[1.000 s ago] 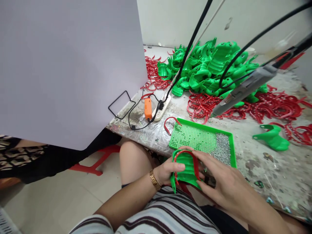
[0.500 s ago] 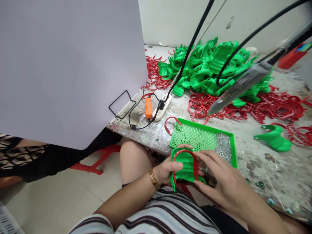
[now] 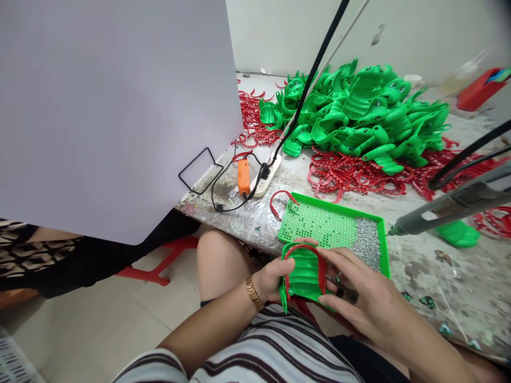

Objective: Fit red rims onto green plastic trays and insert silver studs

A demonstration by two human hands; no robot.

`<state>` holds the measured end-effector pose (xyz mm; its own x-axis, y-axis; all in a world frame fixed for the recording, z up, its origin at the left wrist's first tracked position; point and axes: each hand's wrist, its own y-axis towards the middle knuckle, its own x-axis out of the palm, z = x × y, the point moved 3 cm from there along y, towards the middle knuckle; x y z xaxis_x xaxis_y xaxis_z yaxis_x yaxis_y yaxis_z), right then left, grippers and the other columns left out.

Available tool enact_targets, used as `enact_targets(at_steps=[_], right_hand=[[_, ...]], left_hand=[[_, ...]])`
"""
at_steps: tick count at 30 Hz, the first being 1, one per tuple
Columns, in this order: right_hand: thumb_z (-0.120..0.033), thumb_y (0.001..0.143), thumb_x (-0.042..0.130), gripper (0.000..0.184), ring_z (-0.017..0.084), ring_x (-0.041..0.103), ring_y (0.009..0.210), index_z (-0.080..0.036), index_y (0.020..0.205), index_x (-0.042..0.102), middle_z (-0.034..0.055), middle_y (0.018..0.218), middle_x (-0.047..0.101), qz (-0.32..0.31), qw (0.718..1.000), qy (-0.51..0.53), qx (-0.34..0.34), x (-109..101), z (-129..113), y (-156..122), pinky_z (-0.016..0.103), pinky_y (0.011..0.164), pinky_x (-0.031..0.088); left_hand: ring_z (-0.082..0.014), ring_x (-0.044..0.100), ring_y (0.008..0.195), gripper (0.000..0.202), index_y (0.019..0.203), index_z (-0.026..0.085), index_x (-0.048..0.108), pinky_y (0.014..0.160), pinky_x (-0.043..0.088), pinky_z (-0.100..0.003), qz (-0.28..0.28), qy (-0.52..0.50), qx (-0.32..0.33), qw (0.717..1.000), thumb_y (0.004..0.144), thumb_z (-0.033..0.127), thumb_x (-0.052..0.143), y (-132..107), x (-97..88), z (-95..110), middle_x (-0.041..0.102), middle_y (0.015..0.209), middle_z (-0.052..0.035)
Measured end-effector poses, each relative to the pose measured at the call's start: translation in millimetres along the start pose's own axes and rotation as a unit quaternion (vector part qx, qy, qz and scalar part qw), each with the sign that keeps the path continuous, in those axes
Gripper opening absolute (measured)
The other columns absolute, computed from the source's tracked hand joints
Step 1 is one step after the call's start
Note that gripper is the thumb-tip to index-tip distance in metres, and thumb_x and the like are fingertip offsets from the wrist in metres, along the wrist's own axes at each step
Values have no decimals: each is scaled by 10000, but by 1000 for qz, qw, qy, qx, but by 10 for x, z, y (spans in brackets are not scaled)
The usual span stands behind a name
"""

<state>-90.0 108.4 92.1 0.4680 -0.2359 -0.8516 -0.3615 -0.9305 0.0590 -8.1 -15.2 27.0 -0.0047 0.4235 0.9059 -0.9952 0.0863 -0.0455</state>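
Above my lap, my left hand is closed on a curved green plastic piece, its thumb over the left rim. Inside that piece sits a U-shaped red strip, lying along the top and both sides. My right hand holds the right side of the same piece with thumb and fingertips. The fingers behind the piece are partly hidden. Just beyond the hands lies a shallow green perforated tray, with many small metal screws gathered at its right end.
A grey electric screwdriver hangs over the table at right. Behind are a heap of green pieces and piles of red strips. A power strip and an orange adapter lie left. A pale panel blocks the left side.
The hanging screwdriver has swung right and towards me, from over the red strips to beside the tray. My left thumb has shifted slightly left on the piece; both hands otherwise stay put.
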Motion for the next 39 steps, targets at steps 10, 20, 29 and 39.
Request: enact_targets(at_steps=[10,20,29,39], right_hand=[[-344,817,613,577,177,593,983,-272,1354,415,87,1180,530,-27,997,53,48,-50,-7,8,305,793,553],[-251,879,548,145,114,607,779,-172,825,656,58,854,605,157,981,113,7,-52,-52,225,237,690,510],[-194,886,528,124,84,577,720,-158,797,606,33,794,576,176,982,67,-4,-5,-118,236,228,656,463],[-323,718,732,479,171,574,1001,-160,1122,534,128,1176,535,509,824,178,174,-370,622,323,273,800,495]], left_hand=[[-280,664,909,845,1352,234,377,814,492,-400,-17,34,-15,999,635,465,759,-51,-27,20,626,1135,-171],[-303,659,906,877,1332,205,409,829,481,-440,-33,53,-14,998,610,576,742,-57,9,-42,596,1181,-201],[-329,584,1094,896,1322,185,465,945,420,-444,21,16,-13,1000,547,507,782,-50,-53,-94,587,1235,-168],[-320,645,973,629,1226,163,541,896,450,-498,-8,-46,-3,999,614,251,654,29,54,-2,652,1071,-152]])
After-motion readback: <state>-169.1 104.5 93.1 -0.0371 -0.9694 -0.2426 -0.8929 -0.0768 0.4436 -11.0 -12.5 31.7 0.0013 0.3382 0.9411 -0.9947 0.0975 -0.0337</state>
